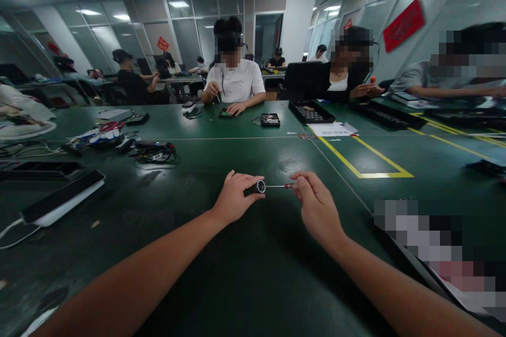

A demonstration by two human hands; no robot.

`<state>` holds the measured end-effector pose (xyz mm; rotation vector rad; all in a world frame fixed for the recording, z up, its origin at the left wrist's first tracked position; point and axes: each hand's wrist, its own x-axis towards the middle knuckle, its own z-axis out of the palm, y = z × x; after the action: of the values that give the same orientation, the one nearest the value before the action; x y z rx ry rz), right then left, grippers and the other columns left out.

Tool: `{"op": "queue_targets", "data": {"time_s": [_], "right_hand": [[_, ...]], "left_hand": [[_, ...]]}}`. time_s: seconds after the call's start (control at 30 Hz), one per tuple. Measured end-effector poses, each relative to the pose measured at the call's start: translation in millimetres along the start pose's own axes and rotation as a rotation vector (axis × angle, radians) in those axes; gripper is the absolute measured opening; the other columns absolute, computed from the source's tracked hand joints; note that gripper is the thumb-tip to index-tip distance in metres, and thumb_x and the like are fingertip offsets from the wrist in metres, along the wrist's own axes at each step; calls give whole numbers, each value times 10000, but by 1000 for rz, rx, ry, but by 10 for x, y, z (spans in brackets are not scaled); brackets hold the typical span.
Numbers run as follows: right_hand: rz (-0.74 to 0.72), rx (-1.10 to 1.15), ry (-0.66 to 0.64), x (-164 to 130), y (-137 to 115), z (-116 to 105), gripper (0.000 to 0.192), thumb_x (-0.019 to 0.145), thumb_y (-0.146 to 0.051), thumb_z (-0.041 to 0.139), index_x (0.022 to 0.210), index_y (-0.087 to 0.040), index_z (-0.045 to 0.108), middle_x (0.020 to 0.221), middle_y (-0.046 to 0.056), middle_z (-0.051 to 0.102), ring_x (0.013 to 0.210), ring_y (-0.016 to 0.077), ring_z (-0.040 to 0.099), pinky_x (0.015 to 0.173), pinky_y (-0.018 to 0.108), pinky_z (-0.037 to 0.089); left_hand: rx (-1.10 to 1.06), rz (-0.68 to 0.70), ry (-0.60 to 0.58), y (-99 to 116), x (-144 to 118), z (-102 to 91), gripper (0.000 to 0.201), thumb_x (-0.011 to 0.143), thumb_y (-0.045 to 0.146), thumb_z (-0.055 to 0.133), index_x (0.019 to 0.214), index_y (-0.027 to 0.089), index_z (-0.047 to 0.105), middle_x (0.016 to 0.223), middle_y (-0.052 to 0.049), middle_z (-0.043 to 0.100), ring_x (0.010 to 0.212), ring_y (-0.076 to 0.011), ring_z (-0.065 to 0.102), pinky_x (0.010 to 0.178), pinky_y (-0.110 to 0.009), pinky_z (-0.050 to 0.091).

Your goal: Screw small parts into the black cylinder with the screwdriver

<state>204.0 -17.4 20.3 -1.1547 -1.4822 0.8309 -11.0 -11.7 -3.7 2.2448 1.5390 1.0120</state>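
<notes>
My left hand (233,197) is closed around a dark screwdriver handle with a silver collar (259,186), held level over the green table (245,274). A thin metal bit (275,186) runs from that collar to the right. My right hand (316,205) pinches the bit's far end, where a small red part (290,186) shows between thumb and forefinger. Both forearms reach in from the bottom of the view.
A black and white device with a cable (61,197) lies at left, tangled cables and tools (154,152) farther back. Yellow tape lines (367,168), a paper (332,128) and black trays (310,111) lie at right. Other people sit across the table.
</notes>
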Motion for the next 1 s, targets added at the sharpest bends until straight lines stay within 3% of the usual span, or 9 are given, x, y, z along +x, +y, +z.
{"op": "queue_targets", "data": {"time_s": [0.13, 0.27, 0.4, 0.5, 0.73, 1.0], "right_hand": [[-17, 62, 38, 9, 24, 3, 183, 938, -405, 515, 1002, -243, 572, 791, -3, 602, 755, 202, 573, 723, 353, 450], [5, 104, 58, 42, 24, 20, 230, 921, -448, 561, 958, -229, 620, 792, 10, 630, 761, 198, 591, 744, 356, 469], [224, 375, 159, 104, 107, 67, 282, 891, -502, 578, 859, -227, 631, 717, -7, 595, 650, 171, 543, 684, 347, 479], [346, 491, 244, 139, 171, 86, 268, 846, -485, 627, 764, -231, 596, 626, -34, 531, 583, 152, 493, 628, 323, 469], [189, 310, 212, 93, 179, 84, 256, 925, -483, 561, 890, -235, 616, 753, -4, 631, 667, 168, 559, 656, 329, 466], [71, 152, 57, 82, 123, 83, 257, 958, -475, 548, 941, -227, 615, 773, -1, 642, 709, 176, 588, 703, 341, 469]], "left_hand": [[7, -10, 20, 2, -1, -4, 431, 868, 328, 774, 1280, 313, 649, 1225, -23, 702, 1186, -239, 607, 1203, -590, 207], [-1, 16, 23, 10, -9, 13, 432, 864, 333, 779, 1275, 316, 650, 1216, -23, 706, 1171, -236, 613, 1198, -587, 219], [59, 91, 31, 49, 15, -4, 399, 858, 270, 784, 1237, 328, 675, 1187, -13, 708, 1158, -235, 599, 1196, -584, 214], [114, 48, 45, 54, 43, -23, 382, 852, 215, 782, 1207, 323, 693, 1147, -10, 708, 1138, -241, 591, 1177, -598, 238], [87, 13, 20, 43, 32, -14, 382, 861, 221, 769, 1221, 321, 685, 1165, -18, 700, 1146, -251, 586, 1182, -615, 230], [79, 34, 28, 50, 22, -6, 377, 852, 229, 782, 1206, 321, 692, 1154, -14, 705, 1128, -242, 600, 1169, -589, 262]]}}
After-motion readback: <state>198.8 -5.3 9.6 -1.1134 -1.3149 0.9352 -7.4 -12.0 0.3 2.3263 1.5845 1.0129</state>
